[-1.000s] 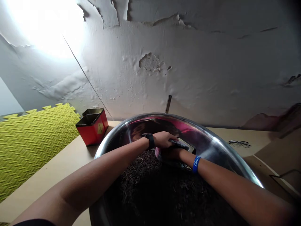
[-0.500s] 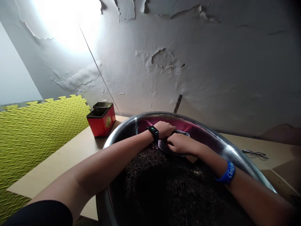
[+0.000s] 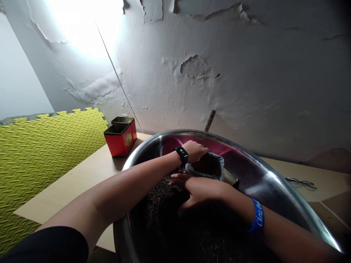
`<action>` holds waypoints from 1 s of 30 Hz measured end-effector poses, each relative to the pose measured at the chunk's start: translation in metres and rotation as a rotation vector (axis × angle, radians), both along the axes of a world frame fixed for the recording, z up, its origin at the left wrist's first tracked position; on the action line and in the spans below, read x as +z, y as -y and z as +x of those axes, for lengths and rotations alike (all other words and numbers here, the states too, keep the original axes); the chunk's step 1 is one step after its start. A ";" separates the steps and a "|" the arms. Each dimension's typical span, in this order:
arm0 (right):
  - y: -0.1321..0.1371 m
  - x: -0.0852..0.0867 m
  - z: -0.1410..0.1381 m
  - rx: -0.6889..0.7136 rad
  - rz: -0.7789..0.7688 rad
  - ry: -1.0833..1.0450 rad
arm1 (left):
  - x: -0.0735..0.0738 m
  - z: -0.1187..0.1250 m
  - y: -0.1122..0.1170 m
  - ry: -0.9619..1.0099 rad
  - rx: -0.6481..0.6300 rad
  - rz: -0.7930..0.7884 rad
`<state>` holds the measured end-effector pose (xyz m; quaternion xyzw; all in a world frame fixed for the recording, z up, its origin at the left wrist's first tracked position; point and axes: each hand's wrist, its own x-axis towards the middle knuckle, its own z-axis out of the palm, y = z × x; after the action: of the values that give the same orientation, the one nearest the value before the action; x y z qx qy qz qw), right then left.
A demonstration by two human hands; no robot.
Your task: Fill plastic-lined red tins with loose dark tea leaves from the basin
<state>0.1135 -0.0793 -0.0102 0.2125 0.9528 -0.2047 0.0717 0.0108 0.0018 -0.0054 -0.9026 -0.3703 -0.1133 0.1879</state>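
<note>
A large steel bowl (image 3: 276,179) in front of me holds a heap of dark loose tea leaves (image 3: 164,193). My left hand (image 3: 194,150), with a black watch on its wrist, is closed on the rim of a small plastic-lined bag (image 3: 210,166) held open inside the bowl. My right hand (image 3: 196,190), a blue band on its wrist, lies with its fingers stretched out on the leaves just below the bag's mouth. A dark box edge (image 3: 230,178) shows under the bag.
Two red square tins (image 3: 119,138) stand open on the beige tabletop (image 3: 82,179) left of the bowl. A yellow foam mat (image 3: 38,146) covers the far left. Glasses (image 3: 301,182) lie at the right. A peeling white wall rises behind.
My right hand has left the bag's rim and come down and back onto the leaves with fingers spread. The bag's mouth now stands open. The view has shifted slightly.
</note>
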 end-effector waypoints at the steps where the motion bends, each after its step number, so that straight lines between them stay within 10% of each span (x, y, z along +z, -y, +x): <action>1: 0.000 -0.004 0.000 0.013 -0.013 0.039 | 0.000 0.000 0.000 -0.002 -0.002 0.009; 30: 0.002 0.006 -0.001 0.042 0.185 0.108 | 0.007 0.001 0.004 0.011 -0.183 0.163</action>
<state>0.1122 -0.0815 -0.0040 0.2090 0.9666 -0.1026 0.1075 0.0118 -0.0023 0.0017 -0.9138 -0.2768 -0.1649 0.2474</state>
